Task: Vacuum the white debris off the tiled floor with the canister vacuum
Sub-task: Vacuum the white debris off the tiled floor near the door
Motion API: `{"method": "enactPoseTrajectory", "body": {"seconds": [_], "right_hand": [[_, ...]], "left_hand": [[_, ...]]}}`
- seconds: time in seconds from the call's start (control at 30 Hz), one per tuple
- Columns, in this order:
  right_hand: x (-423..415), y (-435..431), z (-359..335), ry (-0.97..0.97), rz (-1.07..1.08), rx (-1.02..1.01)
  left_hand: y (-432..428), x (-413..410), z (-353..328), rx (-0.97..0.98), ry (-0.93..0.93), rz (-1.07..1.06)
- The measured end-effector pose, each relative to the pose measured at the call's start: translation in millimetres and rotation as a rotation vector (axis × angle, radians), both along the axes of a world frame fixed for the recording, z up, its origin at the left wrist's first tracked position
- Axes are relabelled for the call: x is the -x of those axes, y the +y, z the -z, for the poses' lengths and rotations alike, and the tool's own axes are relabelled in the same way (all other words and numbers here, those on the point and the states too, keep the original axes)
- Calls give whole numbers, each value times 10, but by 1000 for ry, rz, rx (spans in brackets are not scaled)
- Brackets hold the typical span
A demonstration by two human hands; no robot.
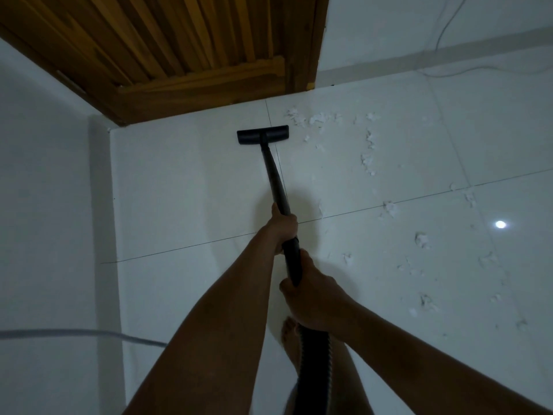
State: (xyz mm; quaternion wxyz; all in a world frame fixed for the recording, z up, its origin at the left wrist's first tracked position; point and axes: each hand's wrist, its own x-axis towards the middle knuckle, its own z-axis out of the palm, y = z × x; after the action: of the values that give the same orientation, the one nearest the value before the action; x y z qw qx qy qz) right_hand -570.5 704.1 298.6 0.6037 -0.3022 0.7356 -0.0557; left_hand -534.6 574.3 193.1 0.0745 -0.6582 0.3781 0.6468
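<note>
Both hands are gripping the wand (275, 178), left hand (282, 226) fwd of right hand (314, 298), working the head (262, 134) w/ debris (368, 145) lying right of the grip, so I'd say next is sweeping rightward.

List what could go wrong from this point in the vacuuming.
1. The nozzle sits left of the debris; a straight pull back would likely miss the scraps on the right.
2. The hose hangs beside a bare foot, which could snag or trip on a step.
3. A white cable lies along the far wall; sweeping right might suck it in.
</note>
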Motion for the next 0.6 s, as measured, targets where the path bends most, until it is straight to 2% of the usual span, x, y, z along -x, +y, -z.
{"method": "enactPoseTrajectory", "body": {"seconds": [0.3,0.6], "right_hand": [[-21,-120,443,-43,32,23],[39,315,369,-93,66,16]], "left_hand": [[-165,-4,359,72,-14,20],[284,23,372,83,-24,18]]}}
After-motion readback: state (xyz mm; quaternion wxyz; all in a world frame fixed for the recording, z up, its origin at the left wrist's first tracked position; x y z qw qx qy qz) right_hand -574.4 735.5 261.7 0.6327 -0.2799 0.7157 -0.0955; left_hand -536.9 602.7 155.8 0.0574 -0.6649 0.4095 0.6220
